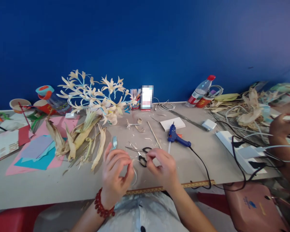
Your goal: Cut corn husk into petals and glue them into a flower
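Observation:
My left hand (118, 170), with a red bead bracelet at the wrist, has thumb and forefinger pinched on something thin and pale. My right hand (163, 167) is also closed in a pinch; what it holds is too small to make out. A thin pale strand (135, 176) curves down beside my left fingers. Black-handled scissors (142, 159) lie on the table between and just behind my hands. Dried corn husks (83, 137) lie to the left. Beyond them stand husk flowers (108, 85) on pale blue stems. A blue glue gun (175, 137) rests right of centre.
A white power strip (234, 149) with cables lies at right, near another person's hand (281, 127). Coloured paper (36, 162) covers the left side. A lit phone (147, 98) and a bottle (199, 91) stand along the blue wall.

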`<state>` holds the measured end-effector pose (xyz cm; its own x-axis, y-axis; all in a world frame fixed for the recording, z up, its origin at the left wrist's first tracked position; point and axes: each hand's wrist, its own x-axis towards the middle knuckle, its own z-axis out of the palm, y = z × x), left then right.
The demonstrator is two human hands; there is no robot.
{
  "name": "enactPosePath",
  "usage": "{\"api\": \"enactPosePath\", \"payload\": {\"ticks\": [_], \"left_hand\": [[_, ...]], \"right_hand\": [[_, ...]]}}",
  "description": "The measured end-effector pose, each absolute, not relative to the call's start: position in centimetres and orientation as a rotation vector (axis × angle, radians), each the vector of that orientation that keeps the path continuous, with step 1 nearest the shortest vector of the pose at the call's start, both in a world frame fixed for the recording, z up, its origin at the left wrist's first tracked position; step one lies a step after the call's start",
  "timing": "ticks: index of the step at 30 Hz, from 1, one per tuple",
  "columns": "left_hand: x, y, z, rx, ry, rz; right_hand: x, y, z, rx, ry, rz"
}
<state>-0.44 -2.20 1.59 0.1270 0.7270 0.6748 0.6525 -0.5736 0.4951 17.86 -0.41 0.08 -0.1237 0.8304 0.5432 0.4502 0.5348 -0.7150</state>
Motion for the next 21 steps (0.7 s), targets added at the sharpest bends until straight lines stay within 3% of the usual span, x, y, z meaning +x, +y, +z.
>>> {"api": "enactPosePath", "payload": {"ticks": [2,7,10,15,21], "left_hand": [[-0.8,-2.1,1.2,2.306,1.396,1.527],[-1.2,-1.7,0.1,2.414,1.213,1.659],[-1.3,-1.6,-0.4,2.452,1.138,1.691],[-1.5,-1.6,-0.6,2.214,1.127,1.614],[-1.3,-1.3,0.4,1.499,0.854,1.155]], "right_hand": [[18.4,-0.4,0.0,-1.124,-1.659,0.634],[17.3,-1.1,0.6,-0.839,-1.235,1.667],[16.2,-1.5,0.4,-0.678,-0.932,2.005],[16.4,-1.7,0.0,-0.742,-0.998,1.894],[17.2,-1.6,0.8,-0.951,-1.398,1.557]]}}
